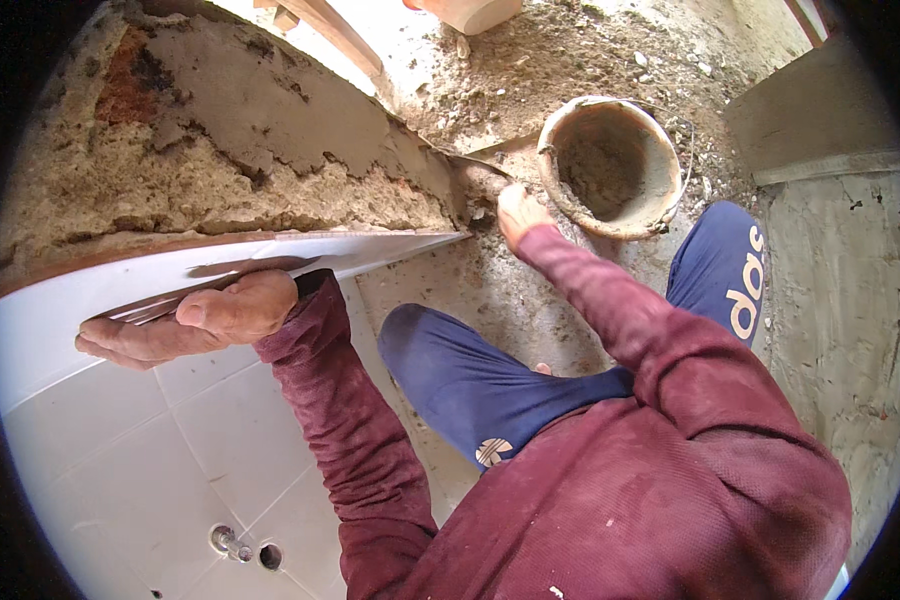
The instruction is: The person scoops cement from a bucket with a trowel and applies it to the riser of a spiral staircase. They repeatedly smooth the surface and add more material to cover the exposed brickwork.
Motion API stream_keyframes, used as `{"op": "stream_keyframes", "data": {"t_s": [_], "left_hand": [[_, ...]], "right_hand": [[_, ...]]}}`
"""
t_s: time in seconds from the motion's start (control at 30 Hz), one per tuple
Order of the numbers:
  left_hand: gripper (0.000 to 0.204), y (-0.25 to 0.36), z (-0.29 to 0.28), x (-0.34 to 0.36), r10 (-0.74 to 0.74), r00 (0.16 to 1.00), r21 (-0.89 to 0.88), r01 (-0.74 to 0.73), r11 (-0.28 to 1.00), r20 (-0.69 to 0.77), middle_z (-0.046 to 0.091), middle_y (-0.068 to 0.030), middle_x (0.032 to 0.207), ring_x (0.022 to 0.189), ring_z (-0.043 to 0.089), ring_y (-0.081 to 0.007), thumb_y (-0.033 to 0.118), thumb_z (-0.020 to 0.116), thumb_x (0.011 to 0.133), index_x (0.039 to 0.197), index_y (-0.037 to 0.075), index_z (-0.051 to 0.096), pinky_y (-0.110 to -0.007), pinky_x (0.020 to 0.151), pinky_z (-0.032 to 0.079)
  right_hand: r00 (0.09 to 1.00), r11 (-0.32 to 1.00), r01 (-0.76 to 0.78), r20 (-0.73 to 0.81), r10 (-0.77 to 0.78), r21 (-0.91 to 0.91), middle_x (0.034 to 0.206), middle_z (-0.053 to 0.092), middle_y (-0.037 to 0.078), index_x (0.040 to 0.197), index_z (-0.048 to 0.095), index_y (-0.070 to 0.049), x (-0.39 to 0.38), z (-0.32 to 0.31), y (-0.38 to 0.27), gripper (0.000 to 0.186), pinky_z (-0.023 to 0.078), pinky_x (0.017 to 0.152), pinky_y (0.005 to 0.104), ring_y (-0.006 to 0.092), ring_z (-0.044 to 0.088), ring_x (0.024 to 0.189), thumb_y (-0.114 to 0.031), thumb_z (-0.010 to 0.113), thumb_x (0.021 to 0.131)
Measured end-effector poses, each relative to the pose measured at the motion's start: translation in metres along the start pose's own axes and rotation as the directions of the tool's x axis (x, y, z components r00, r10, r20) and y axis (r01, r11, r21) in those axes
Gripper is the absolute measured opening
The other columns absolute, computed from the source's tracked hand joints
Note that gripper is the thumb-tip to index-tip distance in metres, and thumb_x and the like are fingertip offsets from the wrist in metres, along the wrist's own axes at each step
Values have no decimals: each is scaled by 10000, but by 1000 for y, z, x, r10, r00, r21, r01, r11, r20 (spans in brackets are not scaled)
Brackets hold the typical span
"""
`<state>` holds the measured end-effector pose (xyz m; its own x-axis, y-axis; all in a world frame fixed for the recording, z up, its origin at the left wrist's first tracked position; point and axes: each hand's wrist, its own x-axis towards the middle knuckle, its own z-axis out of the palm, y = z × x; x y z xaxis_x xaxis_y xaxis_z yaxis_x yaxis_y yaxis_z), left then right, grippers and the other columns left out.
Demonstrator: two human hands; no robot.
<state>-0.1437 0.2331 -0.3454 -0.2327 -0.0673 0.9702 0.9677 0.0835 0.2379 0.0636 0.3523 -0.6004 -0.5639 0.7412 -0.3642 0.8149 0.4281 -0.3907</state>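
My left hand [200, 325] is spread along the glossy face of a white wall tile [45, 345], fingers stretched out, with its reflection showing beside it. Behind that tile runs a rough band of mortar and brick [300, 130]. In front of me, my right hand [522, 212] is closed round what looks like a trowel [482, 172], its blade at the far end of the tile against the rough wall. The blade is partly hard to make out. Just right of this hand stands a mortar-caked bucket [670, 205] with grey mortar inside.
Loose rubble and sand [530, 75] cover the ground beyond the bucket. A pale tub [470, 12] and a wooden piece [335, 35] are at the top. A pipe fitting [230, 543] sticks out of the lower tiles. A cement-coated wall [840, 290] rises at right.
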Motion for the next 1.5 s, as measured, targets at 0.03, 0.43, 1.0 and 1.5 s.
{"op": "stream_keyframes", "data": {"t_s": [0.03,0.43,1.0,1.5], "left_hand": [[538,3,4,2,54,999,15,-54,998,-7,404,-255,1360,1268,384,-339,333,330,992,1327,-81,403,-471,1046,318],[592,35,25,30,202,979,0,-202,979,-20,331,-234,1402,1303,319,-311,382,321,978,1372,-60,345,-421,1084,278],[604,36,31,46,442,897,19,-441,897,-26,313,-284,1361,1316,295,-370,399,313,970,1365,-54,375,-544,1078,244],[584,146,-12,-49,224,664,-382,100,919,714,587,-226,1165,1150,533,-364,421,304,963,1256,-37,517,-510,1035,378]], "right_hand": [[1000,1000,-3,-23,4,13,980,600,253,1062,533,44,-15,17,21,252,534,750,437,378,630,933,-50,491,832],[610,-105,-777,701,-368,621,662,446,-14,1065,507,-113,-58,16,74,409,361,367,264,82,385,431,-467,326,973],[387,191,-836,801,-458,513,548,430,-45,843,510,-100,-83,17,53,455,346,302,250,66,361,360,-497,332,976],[947,966,249,190,-257,67,736,606,221,931,548,-26,-154,-235,133,250,515,692,469,386,627,721,-218,588,775]]}}
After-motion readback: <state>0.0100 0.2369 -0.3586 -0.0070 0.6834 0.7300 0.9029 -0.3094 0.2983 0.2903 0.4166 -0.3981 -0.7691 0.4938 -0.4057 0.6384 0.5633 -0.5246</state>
